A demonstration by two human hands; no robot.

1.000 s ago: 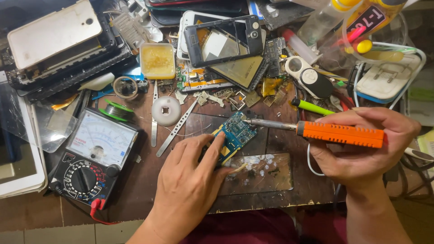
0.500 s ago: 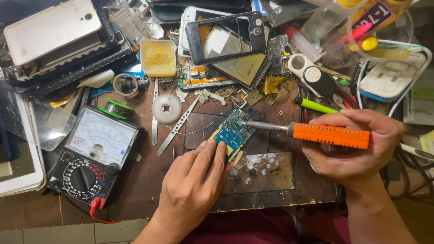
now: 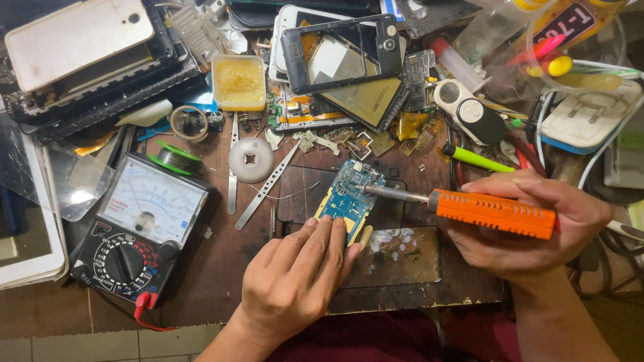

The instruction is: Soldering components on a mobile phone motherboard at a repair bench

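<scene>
Left hand [image 3: 295,278] lies palm down on the desk [image 3: 215,268], fingers loosely together and nearly straight; fingertips [image 3: 327,224] press on the near edge of the board [image 3: 350,196], pinning it flat; it grips nothing. Right hand [image 3: 530,224] is curled shut around the orange handle of the iron [image 3: 493,212], thumb on top, fingers wrapped beneath; the iron runs almost level, pointing left; its metal tip meets the board's upper right part.

Board: small, blue-green with yellow edging, tilted slightly, lying at desk centre just beyond the left hand's fingertips and left of the right hand; it sits partly on a dark mat [image 3: 396,258] spotted with pale residue.

Around: meter [image 3: 137,224] with white dial face and black selector knob, left of the left hand, well apart; red lead at its lower corner; solder spool [image 3: 174,159] green, just above the meter; white round disc [image 3: 251,159] near it; two flat metal strips [image 3: 268,184] lying between disc and board; yellow flux tub [image 3: 239,82] farther back; dismantled phone frame [image 3: 340,43] and loose parts behind the board; green pen [image 3: 476,159] just above the right hand; white charger [image 3: 587,117] at far right.
</scene>
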